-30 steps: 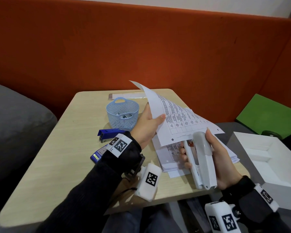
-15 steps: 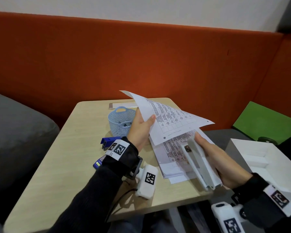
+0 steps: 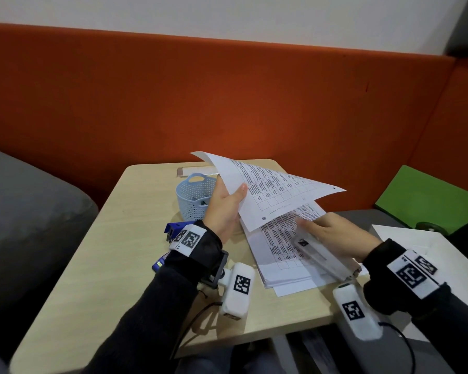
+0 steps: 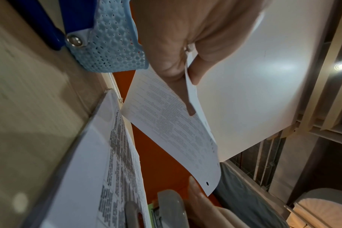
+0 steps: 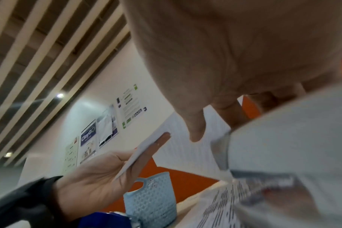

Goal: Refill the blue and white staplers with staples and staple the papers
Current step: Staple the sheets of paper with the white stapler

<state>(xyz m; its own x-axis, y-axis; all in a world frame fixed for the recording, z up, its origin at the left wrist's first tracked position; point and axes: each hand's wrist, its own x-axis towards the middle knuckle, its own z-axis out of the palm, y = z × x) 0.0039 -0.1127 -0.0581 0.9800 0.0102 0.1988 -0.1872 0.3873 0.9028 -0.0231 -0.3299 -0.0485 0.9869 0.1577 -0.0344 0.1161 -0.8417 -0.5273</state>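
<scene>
My left hand (image 3: 229, 205) pinches the lifted printed sheets (image 3: 276, 193) between thumb and fingers (image 4: 193, 77), holding them up off the paper stack (image 3: 278, 252). My right hand (image 3: 333, 234) grips the white stapler (image 3: 322, 256), which lies low across the stack's right side, nose pointing under the raised sheets. In the right wrist view the white stapler (image 5: 293, 146) fills the lower right, under my palm. The blue stapler (image 3: 174, 229) lies on the table, partly hidden behind my left wrist.
A light blue basket (image 3: 192, 198) stands behind my left hand, and a flat phone-like object (image 3: 192, 171) lies at the table's (image 3: 114, 265) far edge. A small blue box (image 3: 158, 263) peeks out under my left forearm. An open white box (image 3: 430, 255) sits to the right.
My right hand has brought the white stapler down from upright in the air to low over the paper stack. My left hand still holds the sheets up. The head view has tilted upward.
</scene>
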